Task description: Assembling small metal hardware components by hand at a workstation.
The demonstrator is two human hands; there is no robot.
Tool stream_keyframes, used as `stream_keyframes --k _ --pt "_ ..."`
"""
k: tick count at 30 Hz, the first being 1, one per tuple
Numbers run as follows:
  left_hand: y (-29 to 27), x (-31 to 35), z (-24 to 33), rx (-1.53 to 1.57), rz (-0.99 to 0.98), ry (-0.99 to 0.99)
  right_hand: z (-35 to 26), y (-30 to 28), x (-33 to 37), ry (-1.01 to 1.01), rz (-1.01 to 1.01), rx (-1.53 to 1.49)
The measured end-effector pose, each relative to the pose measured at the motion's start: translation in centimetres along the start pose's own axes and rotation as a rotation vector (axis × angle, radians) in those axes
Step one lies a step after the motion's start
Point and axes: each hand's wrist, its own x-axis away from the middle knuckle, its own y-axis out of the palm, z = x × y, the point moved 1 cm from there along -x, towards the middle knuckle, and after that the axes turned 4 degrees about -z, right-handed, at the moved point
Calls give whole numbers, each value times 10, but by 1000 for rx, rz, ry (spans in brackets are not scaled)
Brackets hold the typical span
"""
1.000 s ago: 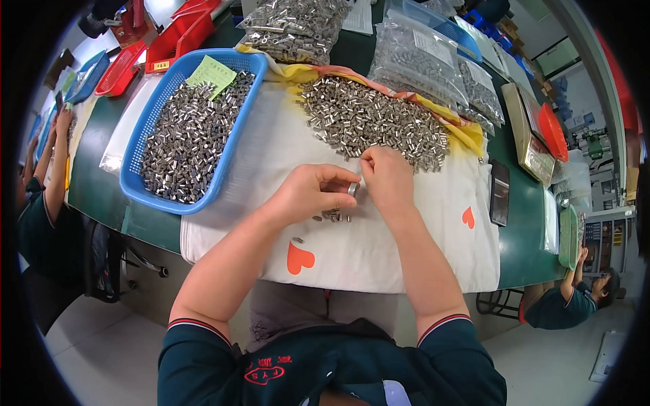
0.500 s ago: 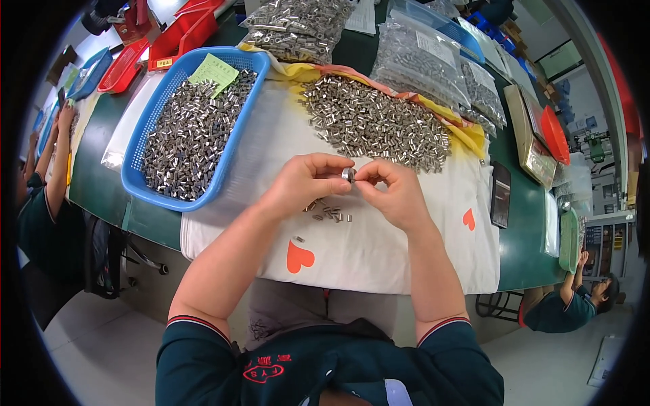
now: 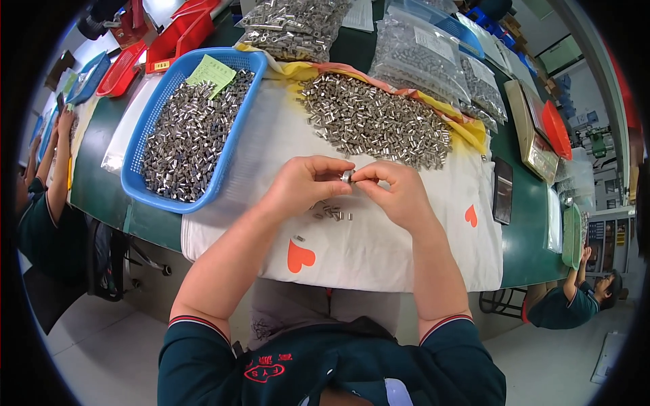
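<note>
You hold a metal ring [image 3: 347, 176] in your left hand's [image 3: 302, 181] fingertips, your right hand [image 3: 401, 193] meeting its right side, grip undeterminable, small metal cylinders [image 3: 332, 214] lying just nearer you; the next move seemingly calls for steadiness.

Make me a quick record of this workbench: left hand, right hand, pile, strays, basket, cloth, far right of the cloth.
Left hand: pinching a small silvery round piece
Right hand: fingertips at that piece's right side; grip unclear
Pile: many small metal cylinders, beyond the hands
Strays: a few cylinders, nearer the person
Blue basket: similar cylinders, green paper on top
Cloth: white, orange hearts
Right of cloth: dark flat device
</note>
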Motion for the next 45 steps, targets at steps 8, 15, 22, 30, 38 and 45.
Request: stream_keyframes --k 8,15,22,30,38,45 --pt "6 4 2 -7 -96 -86 24 -24 -4 278 175 200" --pt "4 3 0 -4 -106 -93 41 -9 -11 78 139 597" --pt "2 2 2 52 -81 -55 19 -1 -4 106 16 502" --pt "0 1 0 125 -52 -16 -5 -1 0 117 -14 -99" --pt "2 2 0 -91 30 -62 -7 11 2 -145 56 336" --pt "2 2 -1 -23 -40 -56 1 -4 -1 151 -76 -47"
